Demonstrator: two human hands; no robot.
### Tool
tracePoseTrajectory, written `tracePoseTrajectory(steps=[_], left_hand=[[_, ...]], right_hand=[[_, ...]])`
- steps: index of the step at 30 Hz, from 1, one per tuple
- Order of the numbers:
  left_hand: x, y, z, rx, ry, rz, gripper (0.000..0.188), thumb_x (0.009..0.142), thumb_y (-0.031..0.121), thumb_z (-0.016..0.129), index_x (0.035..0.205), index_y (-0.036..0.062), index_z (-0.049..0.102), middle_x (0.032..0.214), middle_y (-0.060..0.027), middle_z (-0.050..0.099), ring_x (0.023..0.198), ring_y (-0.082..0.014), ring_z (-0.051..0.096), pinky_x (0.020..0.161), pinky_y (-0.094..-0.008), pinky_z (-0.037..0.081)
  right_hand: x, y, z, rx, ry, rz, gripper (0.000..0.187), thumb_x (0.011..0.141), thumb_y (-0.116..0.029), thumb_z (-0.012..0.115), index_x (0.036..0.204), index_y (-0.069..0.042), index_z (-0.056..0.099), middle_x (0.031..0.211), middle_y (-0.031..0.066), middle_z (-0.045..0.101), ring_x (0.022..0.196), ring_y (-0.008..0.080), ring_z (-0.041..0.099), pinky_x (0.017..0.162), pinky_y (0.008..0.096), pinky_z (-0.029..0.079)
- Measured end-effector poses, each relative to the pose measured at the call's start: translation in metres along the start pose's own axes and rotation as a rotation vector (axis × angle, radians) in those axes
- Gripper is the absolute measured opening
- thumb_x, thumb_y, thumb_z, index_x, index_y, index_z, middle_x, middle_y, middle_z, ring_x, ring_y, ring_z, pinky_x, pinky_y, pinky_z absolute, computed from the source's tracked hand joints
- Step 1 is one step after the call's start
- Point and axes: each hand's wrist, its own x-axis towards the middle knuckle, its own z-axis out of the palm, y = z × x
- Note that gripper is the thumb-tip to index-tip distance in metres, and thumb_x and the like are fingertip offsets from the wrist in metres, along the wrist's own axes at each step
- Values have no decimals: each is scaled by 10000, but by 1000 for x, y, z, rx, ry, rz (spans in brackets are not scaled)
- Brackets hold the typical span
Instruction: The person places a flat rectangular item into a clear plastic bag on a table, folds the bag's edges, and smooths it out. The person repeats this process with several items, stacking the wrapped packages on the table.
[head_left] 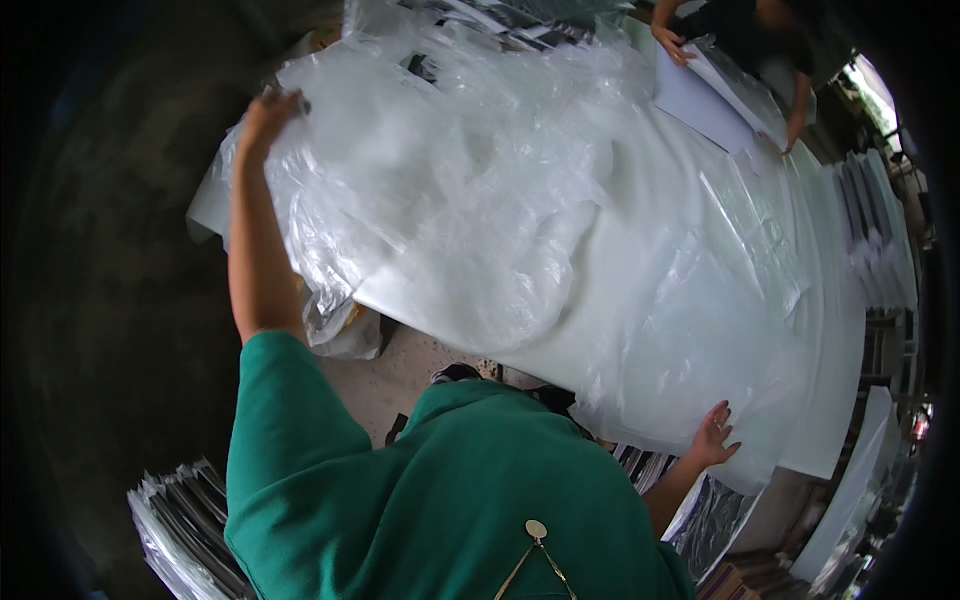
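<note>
A large crumpled heap of clear plastic film (430,180) covers the left and middle of a white-topped table (640,240). My left arm is stretched far out, and my left hand (266,118) is at the heap's far left edge. Its fingers are blurred against the film, so whether they grip it does not show. Near the table's front right, my right hand (713,440) is open, fingers apart, beside a flat, smooth clear plastic bag (690,340). Nothing shows in its fingers.
Across the table at the far right, another person's hands (672,45) handle a white sheet (700,95) with plastic film. Wrapped stacks (875,230) stand beyond the right edge. Another plastic-wrapped stack (190,530) lies at the lower left. A plastic bag (345,335) hangs below the table edge.
</note>
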Motion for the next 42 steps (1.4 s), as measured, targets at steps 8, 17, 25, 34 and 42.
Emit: tracePoseTrajectory(steps=[8,17,25,34,42], left_hand=[[-189,228,92,-930,-477,441,177,854,167,594,978,40,586,856,2,570,757,-80,518,672,-225,420],[-454,299,360,-173,-1260,1070,283,821,232,618,1051,84,544,1111,-150,528,962,-234,537,803,-360,428],[-474,225,410,15,-1495,781,334,803,243,588,1072,48,552,1174,-128,535,1026,-254,540,860,-349,448],[-482,260,408,29,-1564,590,194,650,125,597,821,37,572,1171,-162,532,1080,-297,505,889,-367,414],[-429,273,314,43,-751,856,114,508,55,609,514,40,496,1096,-133,593,1130,-328,467,920,-407,363]], right_hand=[[90,-36,-89,99,-402,561,469,818,52,461,1277,-17,390,1155,115,564,776,156,564,657,285,445],[27,10,-13,-142,-120,614,472,881,-399,476,1271,-152,378,1222,124,468,1116,314,477,938,477,373],[96,-89,-48,-584,97,-12,643,837,-282,554,1363,-157,206,1325,136,350,1177,326,406,982,478,309],[149,-66,71,-1510,-1315,-655,689,723,-197,657,1304,-45,317,1346,222,281,1263,356,249,998,439,241],[240,-37,76,-574,-285,714,135,841,-208,552,898,-87,572,809,9,607,661,146,584,568,276,479]])
